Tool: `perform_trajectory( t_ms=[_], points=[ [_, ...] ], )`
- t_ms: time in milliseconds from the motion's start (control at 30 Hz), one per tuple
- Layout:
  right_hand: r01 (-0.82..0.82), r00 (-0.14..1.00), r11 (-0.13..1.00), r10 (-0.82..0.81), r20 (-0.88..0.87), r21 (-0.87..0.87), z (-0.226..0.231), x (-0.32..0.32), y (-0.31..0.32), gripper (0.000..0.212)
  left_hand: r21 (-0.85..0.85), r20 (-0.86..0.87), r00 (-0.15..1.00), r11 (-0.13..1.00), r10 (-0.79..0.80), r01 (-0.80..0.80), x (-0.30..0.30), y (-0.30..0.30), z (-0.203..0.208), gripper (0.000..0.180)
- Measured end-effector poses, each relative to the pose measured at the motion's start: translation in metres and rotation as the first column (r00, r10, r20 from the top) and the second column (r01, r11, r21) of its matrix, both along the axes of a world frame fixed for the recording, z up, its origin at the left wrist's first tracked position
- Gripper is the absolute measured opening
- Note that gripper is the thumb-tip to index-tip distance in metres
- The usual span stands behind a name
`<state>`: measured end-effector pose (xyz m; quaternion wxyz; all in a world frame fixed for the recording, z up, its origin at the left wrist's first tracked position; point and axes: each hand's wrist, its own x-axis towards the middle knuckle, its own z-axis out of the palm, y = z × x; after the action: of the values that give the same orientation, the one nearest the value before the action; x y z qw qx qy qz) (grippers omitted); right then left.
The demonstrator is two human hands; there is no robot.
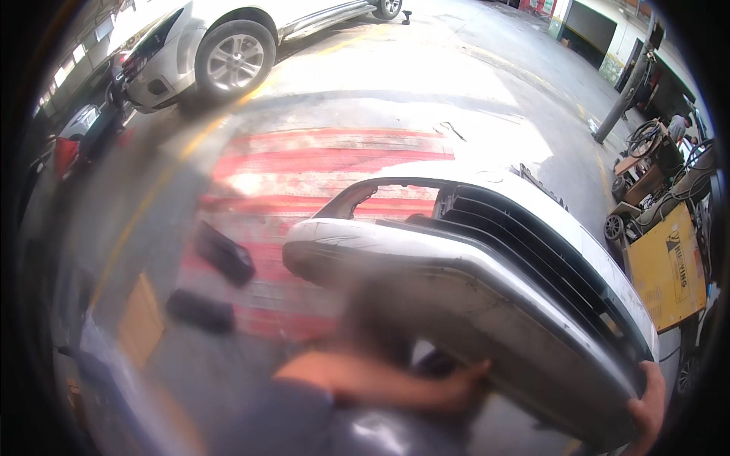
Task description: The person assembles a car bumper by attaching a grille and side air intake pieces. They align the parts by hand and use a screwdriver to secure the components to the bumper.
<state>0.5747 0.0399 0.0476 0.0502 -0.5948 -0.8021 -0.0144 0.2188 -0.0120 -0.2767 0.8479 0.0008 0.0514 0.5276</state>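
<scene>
A large white and grey car bumper (pixel 487 304) with a black slatted grille (pixel 517 232) slants across the middle and right of the head view. My left hand (pixel 464 386) is closed on its lower grey edge, thumb showing and the other fingers hidden; its forearm reaches in from the lower middle, blurred. My right hand (pixel 648 403) wraps round the bumper's near right end. Beyond the left arm, a dark smeared patch hides part of the bumper's underside.
A red striped mat (pixel 266 201) lies on the floor under the bumper's far end, with dark blurred pieces (pixel 224 254) on it. A white car (pixel 236 61) stands at the far left. To the right are a yellow machine (pixel 669 266), cables, wheels and a pole (pixel 627 95).
</scene>
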Motion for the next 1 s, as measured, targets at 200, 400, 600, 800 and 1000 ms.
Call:
perform_trajectory(
  t_ms=[200,400,600,800,1000],
  points=[
    [-0.28,0.948,0.938,0.304,0.093,-0.207,-0.008,-0.241,0.013,0.067,-0.133,-0.164,0.879,0.893,-0.448,0.43,-0.025,-0.028,-0.032,0.071],
    [-0.046,0.976,0.741,0.175,0.126,-0.67,0.015,-0.296,0.031,0.065,-0.146,-0.278,0.753,0.801,-0.597,0.581,-0.124,-0.057,-0.024,0.066],
    [-0.363,0.92,0.694,0.375,-0.118,-0.622,-0.028,-0.271,-0.012,0.06,-0.145,-0.698,0.493,0.777,-0.519,0.613,-0.242,-0.1,-0.001,0.062],
    [-0.322,0.946,0.697,0.223,-0.233,-0.64,-0.046,-0.277,-0.057,0.052,0.196,-0.975,0.077,0.969,0.209,-0.148,-0.384,-0.12,0.075,0.05],
    [-0.418,0.906,0.738,0.294,-0.304,-0.53,-0.049,-0.263,-0.081,0.058,0.647,-0.402,-0.579,0.667,0.709,0.369,-0.488,-0.012,0.052,0.105]
  ],
)
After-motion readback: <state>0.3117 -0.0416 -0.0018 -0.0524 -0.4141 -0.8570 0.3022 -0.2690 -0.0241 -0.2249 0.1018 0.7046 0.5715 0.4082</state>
